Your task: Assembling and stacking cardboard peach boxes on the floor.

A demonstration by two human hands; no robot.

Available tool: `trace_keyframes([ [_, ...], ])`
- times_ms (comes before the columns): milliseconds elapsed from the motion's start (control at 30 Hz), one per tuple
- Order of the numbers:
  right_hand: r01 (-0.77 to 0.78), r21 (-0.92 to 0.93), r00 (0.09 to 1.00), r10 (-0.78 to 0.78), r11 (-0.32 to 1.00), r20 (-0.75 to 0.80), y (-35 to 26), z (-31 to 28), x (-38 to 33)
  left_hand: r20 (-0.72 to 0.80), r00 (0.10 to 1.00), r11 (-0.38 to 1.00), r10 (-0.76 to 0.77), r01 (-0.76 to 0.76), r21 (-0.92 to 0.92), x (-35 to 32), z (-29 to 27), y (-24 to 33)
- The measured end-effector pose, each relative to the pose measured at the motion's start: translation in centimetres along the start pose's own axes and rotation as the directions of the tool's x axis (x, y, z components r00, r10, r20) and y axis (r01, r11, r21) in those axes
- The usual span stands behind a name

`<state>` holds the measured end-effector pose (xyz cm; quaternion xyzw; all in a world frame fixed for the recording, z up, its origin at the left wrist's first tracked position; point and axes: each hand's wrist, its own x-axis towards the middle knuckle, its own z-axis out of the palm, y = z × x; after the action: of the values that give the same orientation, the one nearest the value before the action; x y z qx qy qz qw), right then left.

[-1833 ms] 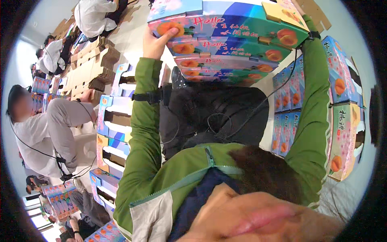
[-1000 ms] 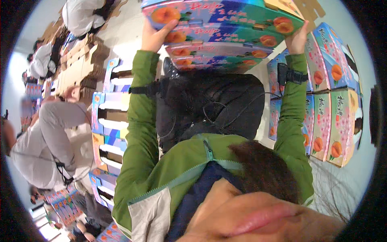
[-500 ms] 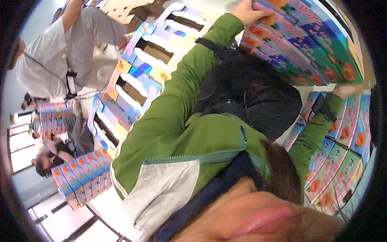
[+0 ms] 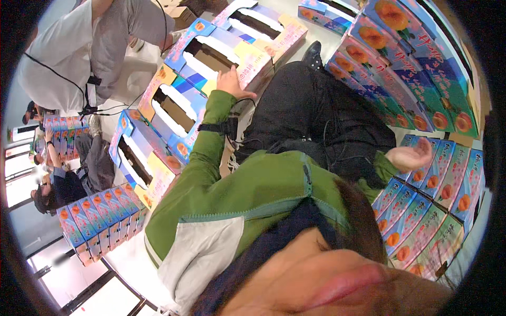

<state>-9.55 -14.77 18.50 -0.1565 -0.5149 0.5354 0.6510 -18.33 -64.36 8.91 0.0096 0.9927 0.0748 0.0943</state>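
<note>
My left hand (image 4: 232, 84) is open, fingers spread, at the near edge of a colourful printed carton (image 4: 252, 62) in the row to my left. It looks to rest on the carton's side, though contact is hard to make out. Each carton in this row has a white-edged cut-out showing brown cardboard inside. My right hand (image 4: 411, 156) is open with loosely curved fingers and holds nothing. It hovers beside my right thigh, above a block of blue and green printed boxes (image 4: 441, 169). Ahead on the right stands a tall stack of fruit-printed boxes (image 4: 406, 63), apart from both hands.
A person in grey (image 4: 68, 58) is close by at the upper left. Farther off, another person in dark clothes (image 4: 68, 184) is near more stacked boxes (image 4: 100, 221). Another cut-out carton (image 4: 327, 16) lies at the far end. A thin cable (image 4: 121, 113) trails near the row.
My left hand has left the tall stack and moved left to the carton row. My right hand has come off the stack's lower end and drawn in toward my thigh.
</note>
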Motion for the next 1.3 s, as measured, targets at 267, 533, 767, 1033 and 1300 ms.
trace_keyframes([
  [267,-0.007,-0.009,0.914,0.010,1.000,0.405,-2.2,1.9,-7.4,-0.173,0.976,0.981,-0.129,0.101,-0.167,0.5,1.2,0.7],
  [533,0.039,-0.201,0.668,0.124,0.979,0.733,-6.4,1.2,-11.0,-0.430,0.901,0.944,0.061,-0.192,-0.268,-4.6,-6.0,2.4],
  [767,-0.277,-0.203,0.274,0.279,0.939,0.920,-8.9,2.8,-11.5,-0.555,0.745,0.834,0.370,-0.529,-0.155,-12.1,-15.4,4.6],
  [1033,-0.683,-0.158,-0.067,0.154,0.713,0.986,-12.4,9.7,-1.6,-0.606,0.498,0.714,0.620,-0.679,0.172,-15.7,-25.9,6.2],
  [1300,-0.798,-0.002,0.131,0.176,0.603,0.976,-18.0,16.9,10.8,-0.533,0.297,0.512,0.792,-0.798,0.316,-14.1,-34.7,9.4],
])
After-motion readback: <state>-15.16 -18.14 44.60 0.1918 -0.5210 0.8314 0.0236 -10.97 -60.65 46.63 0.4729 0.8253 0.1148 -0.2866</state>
